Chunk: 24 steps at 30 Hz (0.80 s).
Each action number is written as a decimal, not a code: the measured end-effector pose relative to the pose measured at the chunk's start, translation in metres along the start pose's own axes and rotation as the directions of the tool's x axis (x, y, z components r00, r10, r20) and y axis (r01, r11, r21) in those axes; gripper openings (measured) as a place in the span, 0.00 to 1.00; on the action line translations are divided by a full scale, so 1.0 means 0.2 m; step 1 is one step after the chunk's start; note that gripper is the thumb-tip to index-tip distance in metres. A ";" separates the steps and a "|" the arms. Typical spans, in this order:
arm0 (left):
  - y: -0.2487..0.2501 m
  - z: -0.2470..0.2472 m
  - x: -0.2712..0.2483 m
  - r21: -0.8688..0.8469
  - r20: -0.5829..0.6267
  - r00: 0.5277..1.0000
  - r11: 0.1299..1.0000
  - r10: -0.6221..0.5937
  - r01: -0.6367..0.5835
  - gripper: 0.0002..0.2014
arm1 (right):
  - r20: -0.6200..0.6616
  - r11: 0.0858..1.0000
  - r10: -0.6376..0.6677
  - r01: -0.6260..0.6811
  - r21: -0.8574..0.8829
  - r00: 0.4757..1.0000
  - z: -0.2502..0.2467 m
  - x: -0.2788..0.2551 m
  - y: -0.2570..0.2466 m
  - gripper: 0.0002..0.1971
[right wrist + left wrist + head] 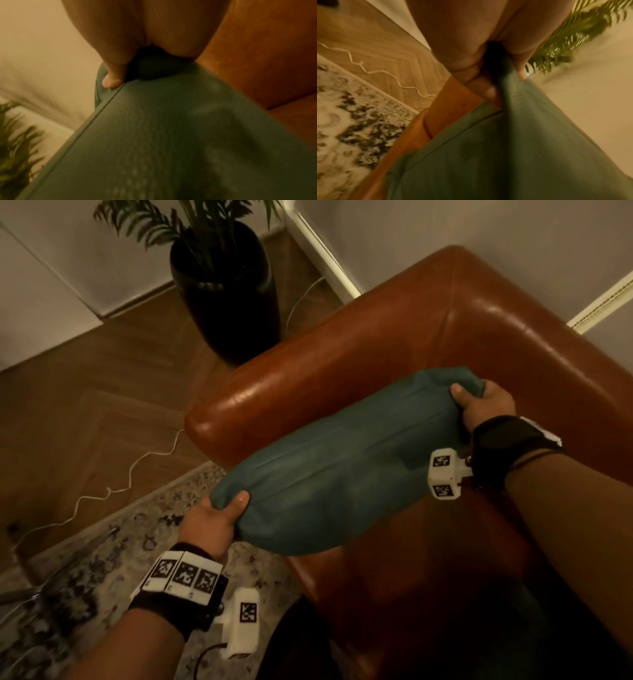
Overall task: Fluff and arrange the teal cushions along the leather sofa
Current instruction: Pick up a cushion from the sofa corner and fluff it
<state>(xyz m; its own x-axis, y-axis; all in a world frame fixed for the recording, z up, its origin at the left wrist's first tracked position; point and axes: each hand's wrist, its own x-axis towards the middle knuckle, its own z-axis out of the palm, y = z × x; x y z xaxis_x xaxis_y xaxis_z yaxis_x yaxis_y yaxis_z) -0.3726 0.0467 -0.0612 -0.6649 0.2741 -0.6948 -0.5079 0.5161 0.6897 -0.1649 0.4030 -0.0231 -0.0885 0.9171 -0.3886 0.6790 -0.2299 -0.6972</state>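
I hold one teal cushion (339, 470) in the air over the corner seat of the brown leather sofa (428, 330). It lies slanted, low end near me, high end toward the backrest. My left hand (215, 515) grips its near left corner, thumb on top. My right hand (479, 405) grips the far right corner, thumb over the edge. In the left wrist view the cushion (505, 148) is pinched between thumb and fingers (484, 86), with the sofa arm (447, 105) behind. In the right wrist view the thumb (113, 79) presses beside the cushion's (163, 135) seam.
A tall black vase with a green plant (226, 285) stands on the wood floor left of the sofa arm. A white cable (130, 474) snakes across the floor. A patterned rug (85, 570) lies at the lower left. White walls close the corner behind the sofa.
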 end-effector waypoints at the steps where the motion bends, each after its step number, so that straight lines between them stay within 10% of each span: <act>1: -0.01 -0.01 0.04 -0.003 -0.026 1.000 1.000 -0.017 0.016 0.28 | -0.003 1.000 -0.001 0.001 -0.004 1.000 0.01 0.02 -0.02 0.22; 4: -0.13 -0.08 0.22 0.114 -0.066 0.998 0.993 -0.022 0.030 0.34 | 0.018 0.998 0.031 -0.030 -0.051 0.999 0.06 0.05 -0.01 0.23; 9: 0.07 -0.02 0.09 0.039 0.003 0.992 0.992 -0.123 0.123 0.08 | 0.010 0.998 0.067 -0.067 -0.007 0.998 0.11 0.07 -0.03 0.20; 15: 0.12 -0.04 0.05 0.270 -0.013 1.000 0.963 -0.006 0.009 0.18 | 0.056 0.996 0.044 -0.048 0.069 0.997 0.08 0.08 -0.06 0.17; 19: 0.18 -0.02 -0.04 0.757 0.063 0.918 0.581 0.391 -0.300 0.42 | 0.143 0.996 0.013 -0.025 0.083 0.990 0.08 0.05 -0.08 0.12; 24: 0.15 0.09 0.04 0.905 0.311 0.945 0.275 0.098 -0.326 0.57 | 0.157 0.996 -0.064 0.072 -0.048 0.986 0.13 0.06 -0.14 0.15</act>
<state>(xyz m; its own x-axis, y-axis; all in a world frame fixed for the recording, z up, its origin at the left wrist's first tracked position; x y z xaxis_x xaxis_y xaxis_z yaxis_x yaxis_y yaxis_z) -0.3838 0.0786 -0.0498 -0.5082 0.5620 -0.6526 0.5724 0.7865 0.2316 -0.2038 0.4121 -0.0248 -0.2446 0.8675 -0.4332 0.7048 -0.1477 -0.6938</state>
